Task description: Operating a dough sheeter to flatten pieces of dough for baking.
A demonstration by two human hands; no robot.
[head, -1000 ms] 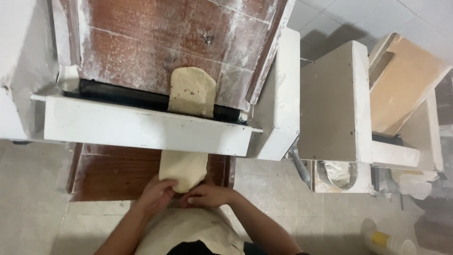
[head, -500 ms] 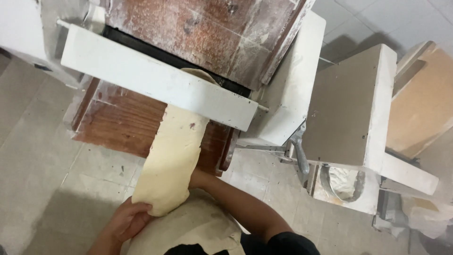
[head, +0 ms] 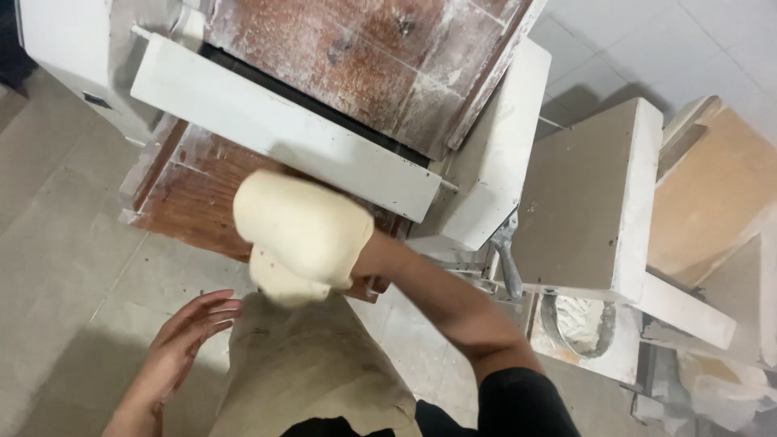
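- One sheet of dough (head: 303, 235) was seen to have been lifted clear of the machine's lower belt (head: 202, 198); half a second earlier it had hung long and flat from the white cross bar (head: 283, 129) down toward the person, and now it was gathered into a folded, rounded mass in the air.
- The roller pass was therefore judged to be over for this sheet, the dough being carried rather than fed.
- The right hand itself was hidden under the dough; only the forearm (head: 437, 303) was seen, running from 4 o'clock up into the dough, which was draped over the hand. How far the fingers were closed could not be told.
- The left hand (head: 190, 332) was held open, fingers spread and empty, at about 8 o'clock from the dough, near its lower edge but not touching it.
- The dough was found above the near end of the brown belt, just above the beige apron (head: 312, 364), and below the floured upper belt (head: 364, 57) at 12 o'clock.
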